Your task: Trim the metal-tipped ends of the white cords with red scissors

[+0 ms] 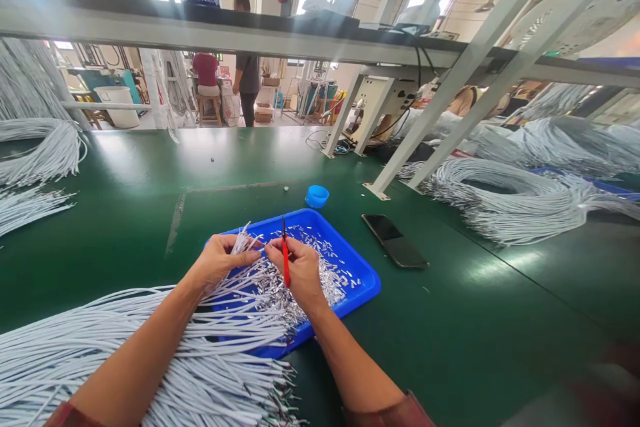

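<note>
Several white cables are gripped in my left hand (223,260), their ends sticking up between thumb and fingers. My right hand (300,270) holds a red-handled tool (285,260) with a dark, narrow tip pointing up. The fingertips of both hands nearly meet over a blue tray (367,287). Many small silvery and white pieces (330,280) lie scattered in the tray. A large bundle of white cables (225,374) spreads from the lower left, partly over the tray's edge, its stripped ends dark and fine.
A blue cap (317,196) sits behind the tray, and a phone (395,240) lies to its right. Coiled cables (520,200) rest at the right, others (45,147) at the left. Slanted metal posts (425,127) support a shelf (300,40). Two people are beyond the green table (450,347).
</note>
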`<state>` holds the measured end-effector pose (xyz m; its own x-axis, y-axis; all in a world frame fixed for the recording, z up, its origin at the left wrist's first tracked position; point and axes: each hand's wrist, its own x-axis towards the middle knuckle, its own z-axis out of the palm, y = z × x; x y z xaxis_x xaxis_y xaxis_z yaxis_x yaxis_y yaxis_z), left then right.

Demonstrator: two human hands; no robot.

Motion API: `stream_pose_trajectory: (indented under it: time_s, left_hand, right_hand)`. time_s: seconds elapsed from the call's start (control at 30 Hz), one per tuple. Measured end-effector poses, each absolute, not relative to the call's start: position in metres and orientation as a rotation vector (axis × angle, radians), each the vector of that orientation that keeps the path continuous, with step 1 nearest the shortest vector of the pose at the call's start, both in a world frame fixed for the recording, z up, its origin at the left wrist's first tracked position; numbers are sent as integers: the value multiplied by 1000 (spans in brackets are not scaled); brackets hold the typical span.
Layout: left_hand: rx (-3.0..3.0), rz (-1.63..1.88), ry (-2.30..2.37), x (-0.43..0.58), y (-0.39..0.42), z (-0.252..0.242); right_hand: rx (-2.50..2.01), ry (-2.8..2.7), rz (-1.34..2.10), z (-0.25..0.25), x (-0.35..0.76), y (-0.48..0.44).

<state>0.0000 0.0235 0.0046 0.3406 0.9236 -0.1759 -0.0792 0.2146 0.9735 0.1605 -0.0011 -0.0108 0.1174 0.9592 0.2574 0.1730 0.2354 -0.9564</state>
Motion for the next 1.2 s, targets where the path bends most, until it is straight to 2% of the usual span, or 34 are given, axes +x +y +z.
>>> stream_pose_trajectory:
  time_s: [0.13, 0.37, 0.77, 0.87, 1.03, 1.2]
  left_hand:
    - [1193, 979, 996, 0, 24, 5]
    - [1141, 1154, 1007, -5, 27, 14]
    - [1670, 1183, 1208, -2, 24, 13]
    - [1585, 1166, 1182, -3, 23, 14]
    - [1212, 924, 878, -5, 24, 14]
    - [1003, 967, 940, -4, 26, 13]
  right_hand:
    - [-1184, -1400, 904, -9, 167, 3]
    - [-1450, -1854, 627, -4, 179, 5]
    - [-1560, -1889, 500, -7, 177, 5]
    - [-1547, -1892, 522, -9, 175, 5]
    - [-1393, -1916, 623, -12, 176, 6]
    - [-1386, -1801, 765, -9, 187, 13]
